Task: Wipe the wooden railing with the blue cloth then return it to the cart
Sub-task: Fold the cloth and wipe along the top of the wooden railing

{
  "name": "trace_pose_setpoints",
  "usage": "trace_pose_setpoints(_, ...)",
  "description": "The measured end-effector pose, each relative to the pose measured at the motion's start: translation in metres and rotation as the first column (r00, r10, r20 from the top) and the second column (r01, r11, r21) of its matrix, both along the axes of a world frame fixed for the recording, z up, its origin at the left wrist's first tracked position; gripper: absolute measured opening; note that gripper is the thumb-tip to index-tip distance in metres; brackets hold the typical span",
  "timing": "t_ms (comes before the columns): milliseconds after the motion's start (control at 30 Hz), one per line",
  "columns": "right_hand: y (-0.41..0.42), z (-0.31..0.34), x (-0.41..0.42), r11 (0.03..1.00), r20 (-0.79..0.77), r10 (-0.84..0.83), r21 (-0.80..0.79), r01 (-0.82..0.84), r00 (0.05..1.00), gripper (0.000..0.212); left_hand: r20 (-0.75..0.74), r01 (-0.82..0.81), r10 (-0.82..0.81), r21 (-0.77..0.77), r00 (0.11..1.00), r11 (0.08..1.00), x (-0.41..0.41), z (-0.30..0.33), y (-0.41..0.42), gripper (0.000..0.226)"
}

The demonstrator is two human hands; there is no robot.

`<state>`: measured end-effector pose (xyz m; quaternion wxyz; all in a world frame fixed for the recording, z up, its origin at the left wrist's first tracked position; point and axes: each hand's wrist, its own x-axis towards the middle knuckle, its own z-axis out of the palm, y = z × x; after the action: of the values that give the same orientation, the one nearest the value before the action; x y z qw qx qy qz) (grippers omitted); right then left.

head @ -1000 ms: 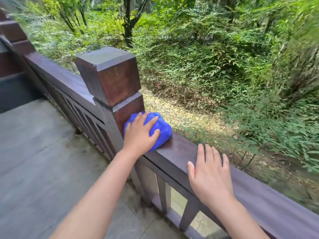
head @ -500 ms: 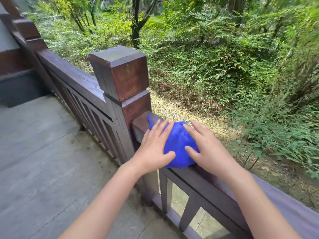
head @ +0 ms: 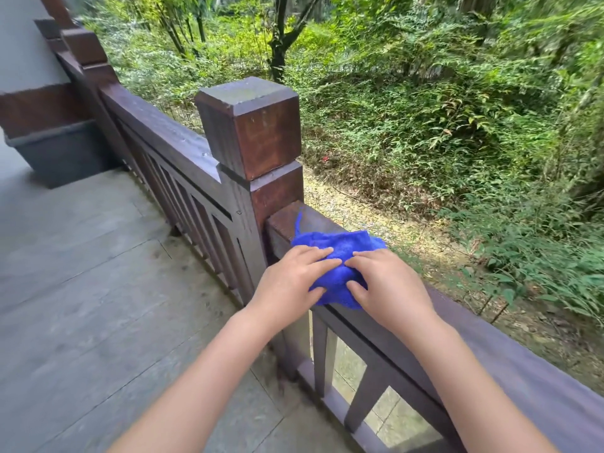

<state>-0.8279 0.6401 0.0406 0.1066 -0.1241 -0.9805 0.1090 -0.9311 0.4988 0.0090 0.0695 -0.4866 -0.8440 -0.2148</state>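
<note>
Both hands [head: 294,282] [head: 389,286] now press blue cloth [head: 340,253] flatter on railing [head: 523,364].

The cloth [head: 340,256] is a vivid blue, loosely woven or terry rag, bunched into a rumpled heap a little below the centre of the frame. It lies on the flat top of the railing [head: 523,364], just right of the square post, with a thin strand sticking up at its upper left edge and its lower edge hanging slightly over the near side. The railing is dark reddish-brown wood with a broad flat top rail and upright slats beneath. It runs from the upper left of the frame down to the lower right corner.
</note>
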Motion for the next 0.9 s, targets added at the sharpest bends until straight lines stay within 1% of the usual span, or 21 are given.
trace_pose_setpoints(100,-0.012,0.002,-0.006,0.997,-0.034,0.008,0.072,-0.005,0.999,0.02,0.03,-0.003,0.002,0.016,1.0,1.0,-0.003,0.009,-0.012,0.045)
trace_pose_setpoints(233,-0.033,0.002,-0.022,0.995,-0.047,0.098,0.038,-0.096,0.994,0.02,0.169,-0.01,0.011,-0.007,0.986,1.0,-0.015,0.023,-0.041,0.038)
trace_pose_setpoints(333,-0.057,0.003,-0.04,0.984,-0.053,0.17,-0.051,-0.173,0.984,0.021,0.296,-0.058,0.068,-0.04,0.953,0.998,-0.028,0.031,-0.076,0.034)
trace_pose_setpoints(400,-0.074,0.006,-0.057,0.964,-0.037,0.21,-0.159,-0.213,0.977,0.022,0.392,-0.113,0.122,-0.046,0.912,0.993,-0.035,0.034,-0.103,0.031)
trace_pose_setpoints(467,-0.09,0.012,-0.075,0.924,-0.005,0.264,-0.286,-0.254,0.965,0.022,0.485,-0.165,0.162,-0.036,0.859,0.986,-0.042,0.038,-0.128,0.026)
trace_pose_setpoints(533,-0.105,0.019,-0.096,0.879,0.035,0.346,-0.362,-0.311,0.938,0.018,0.54,-0.196,0.191,-0.048,0.82,0.979,-0.05,0.044,-0.15,0.021)
trace_pose_setpoints(600,-0.123,0.028,-0.117,0.853,0.076,0.421,-0.373,-0.365,0.904,0.012,0.566,-0.227,0.228,-0.073,0.792,0.971,-0.061,0.05,-0.172,0.019)
trace_pose_setpoints(667,-0.141,0.035,-0.138,0.841,0.101,0.458,-0.372,-0.393,0.883,0.009,0.569,-0.249,0.258,-0.095,0.781,0.964,-0.076,0.056,-0.191,0.019)
trace_pose_setpoints(767,-0.169,0.044,-0.167,0.843,0.122,0.475,-0.345,-0.412,0.871,0.009,0.52,-0.271,0.295,-0.125,0.802,0.954,-0.099,0.065,-0.217,0.022)
trace_pose_setpoints(900,-0.205,0.053,-0.203,0.858,0.131,0.465,-0.311,-0.41,0.875,0.011,0.47,-0.254,0.29,-0.14,0.833,0.957,-0.135,0.078,-0.248,0.023)
